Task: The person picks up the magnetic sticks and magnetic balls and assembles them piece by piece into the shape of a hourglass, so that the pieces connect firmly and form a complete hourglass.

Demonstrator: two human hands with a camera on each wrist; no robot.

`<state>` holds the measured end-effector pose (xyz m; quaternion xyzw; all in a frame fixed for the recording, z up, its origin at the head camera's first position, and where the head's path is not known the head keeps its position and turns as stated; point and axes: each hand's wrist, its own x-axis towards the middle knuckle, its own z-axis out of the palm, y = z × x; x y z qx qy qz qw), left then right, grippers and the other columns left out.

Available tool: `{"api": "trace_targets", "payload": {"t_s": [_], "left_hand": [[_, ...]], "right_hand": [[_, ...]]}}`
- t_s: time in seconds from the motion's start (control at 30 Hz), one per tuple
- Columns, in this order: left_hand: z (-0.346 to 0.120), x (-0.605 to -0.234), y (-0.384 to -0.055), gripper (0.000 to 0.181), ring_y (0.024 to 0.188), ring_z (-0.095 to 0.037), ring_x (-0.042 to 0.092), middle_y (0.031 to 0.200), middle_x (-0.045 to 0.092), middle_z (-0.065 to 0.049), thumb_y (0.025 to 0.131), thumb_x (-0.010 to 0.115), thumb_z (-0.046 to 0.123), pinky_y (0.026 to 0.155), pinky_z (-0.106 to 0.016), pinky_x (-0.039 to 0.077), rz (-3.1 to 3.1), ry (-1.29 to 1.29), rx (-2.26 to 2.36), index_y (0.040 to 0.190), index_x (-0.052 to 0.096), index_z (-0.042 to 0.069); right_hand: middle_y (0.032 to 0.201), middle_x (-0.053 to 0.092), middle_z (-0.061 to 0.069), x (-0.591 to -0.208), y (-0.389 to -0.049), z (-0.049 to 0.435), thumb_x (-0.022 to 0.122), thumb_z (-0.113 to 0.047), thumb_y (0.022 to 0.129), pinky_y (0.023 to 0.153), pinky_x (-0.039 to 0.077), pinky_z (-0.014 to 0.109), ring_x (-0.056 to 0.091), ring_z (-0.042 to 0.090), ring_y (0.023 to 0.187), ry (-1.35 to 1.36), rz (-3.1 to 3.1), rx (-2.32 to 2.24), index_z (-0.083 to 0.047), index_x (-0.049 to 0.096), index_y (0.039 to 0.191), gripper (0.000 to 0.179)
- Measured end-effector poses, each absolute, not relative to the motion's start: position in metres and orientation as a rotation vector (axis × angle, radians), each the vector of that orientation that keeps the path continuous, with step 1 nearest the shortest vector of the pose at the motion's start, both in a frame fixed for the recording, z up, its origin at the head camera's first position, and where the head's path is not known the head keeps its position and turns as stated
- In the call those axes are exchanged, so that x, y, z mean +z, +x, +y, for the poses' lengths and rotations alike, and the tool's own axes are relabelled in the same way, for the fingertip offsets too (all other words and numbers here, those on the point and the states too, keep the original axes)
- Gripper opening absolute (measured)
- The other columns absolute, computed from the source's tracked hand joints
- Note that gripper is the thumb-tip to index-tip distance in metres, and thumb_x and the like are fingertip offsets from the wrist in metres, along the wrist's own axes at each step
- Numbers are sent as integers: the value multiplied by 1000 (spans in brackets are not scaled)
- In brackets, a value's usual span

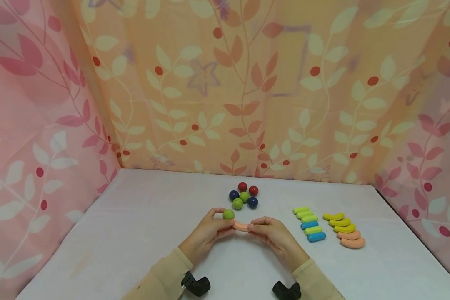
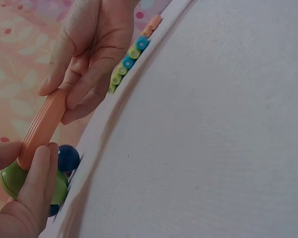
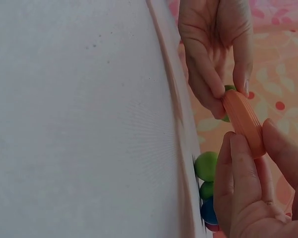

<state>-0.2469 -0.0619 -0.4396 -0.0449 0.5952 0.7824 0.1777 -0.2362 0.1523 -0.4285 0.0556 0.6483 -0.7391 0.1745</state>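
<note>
Above the middle of the table, an orange curved, ridged piece (image 1: 241, 226) spans both hands. The left hand (image 1: 207, 230) pinches one end of it between thumb and fingers. Against that hand's index finger is a green ball (image 1: 228, 214), partly covered by the fingers in the left wrist view; whether it touches the piece I cannot tell. The right hand (image 1: 273, 234) pinches the other end with thumb and fingertips. Fine grooves run along the piece (image 3: 244, 121) in the right wrist view.
Beyond the hands sits a cluster of red, blue and green balls (image 1: 244, 196). To the right lie a column of short green and blue cylinders (image 1: 313, 230) and a row of yellow and orange curved pieces (image 1: 345, 228). Patterned cloth (image 1: 243, 91) hangs behind the white table (image 1: 165, 200).
</note>
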Motion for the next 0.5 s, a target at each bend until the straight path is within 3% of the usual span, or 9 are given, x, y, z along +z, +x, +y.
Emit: {"api": "trace_targets", "payload": {"t_s": [0.3,0.5], "left_hand": [[-64,-437,-249,57,84,-12,70,107,66,-16,92,68,3,84,-27,60,1665,-155,2215,140,38,1],[-64,-436,-246,58,88,-16,71,110,67,-19,92,68,4,87,-32,60,1657,-152,2209,139,34,-1]], "right_hand": [[102,70,9,-427,-236,152,73,-5,88,88,59,30,72,16,91,170,1847,-2067,10,61,119,36],[101,70,9,-428,-235,151,72,-5,88,86,59,29,72,15,90,170,1855,-2067,10,61,118,34]]}}
